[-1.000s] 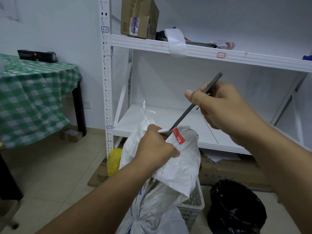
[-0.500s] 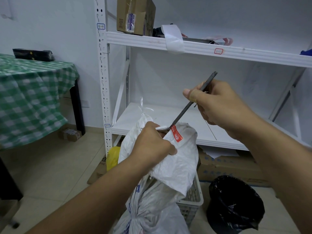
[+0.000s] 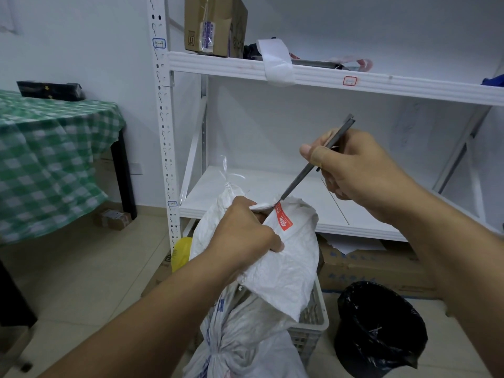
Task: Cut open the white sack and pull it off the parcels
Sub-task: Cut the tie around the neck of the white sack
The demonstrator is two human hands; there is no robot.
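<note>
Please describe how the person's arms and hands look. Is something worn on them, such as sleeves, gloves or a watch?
Both are bare. The left hand and the right hand wear no gloves, and no ring, watch or bracelet shows. The left forearm and the right forearm are uncovered too; no sleeve reaches into the picture.

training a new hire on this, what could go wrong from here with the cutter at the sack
1. The cutter has its tip at the gathered top of the sack, right beside the left hand that grips it; a slip could cut the fingers.
2. The cutter angles down into the sack, so a deep push might nick the parcels inside, which are hidden.
</note>
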